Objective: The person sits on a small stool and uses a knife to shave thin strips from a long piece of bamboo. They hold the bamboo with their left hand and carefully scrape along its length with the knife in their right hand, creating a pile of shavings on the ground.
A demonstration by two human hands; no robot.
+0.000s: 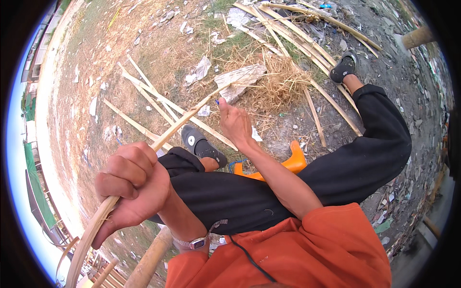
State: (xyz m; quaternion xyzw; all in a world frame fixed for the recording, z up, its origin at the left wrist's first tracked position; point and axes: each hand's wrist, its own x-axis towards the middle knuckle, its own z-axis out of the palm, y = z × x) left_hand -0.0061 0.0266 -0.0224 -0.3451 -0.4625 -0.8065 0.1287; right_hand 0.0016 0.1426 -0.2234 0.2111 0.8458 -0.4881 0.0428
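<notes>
Bamboo strip [176,127] points toward a pale block [240,77] beside straw [288,79]; left hand [137,182] grips it, right hand [235,124] curled, contents unclear.

1 long, slim, pale-tan bamboo-like strip [185,119], slightly bowed, held aslant, w/ loose fibres nr. its near end; 1 small blue item [217,102], mostly hidden, beside far portion.

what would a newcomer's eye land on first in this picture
Probably the long, pale wooden strip, running diagonally from lower left to upper centre through the grip of the left hand. Next, the smooth, bright-orange curved object, partly hidden, right of centre, then the straw-coloured heap of thin strands higher up.
</notes>
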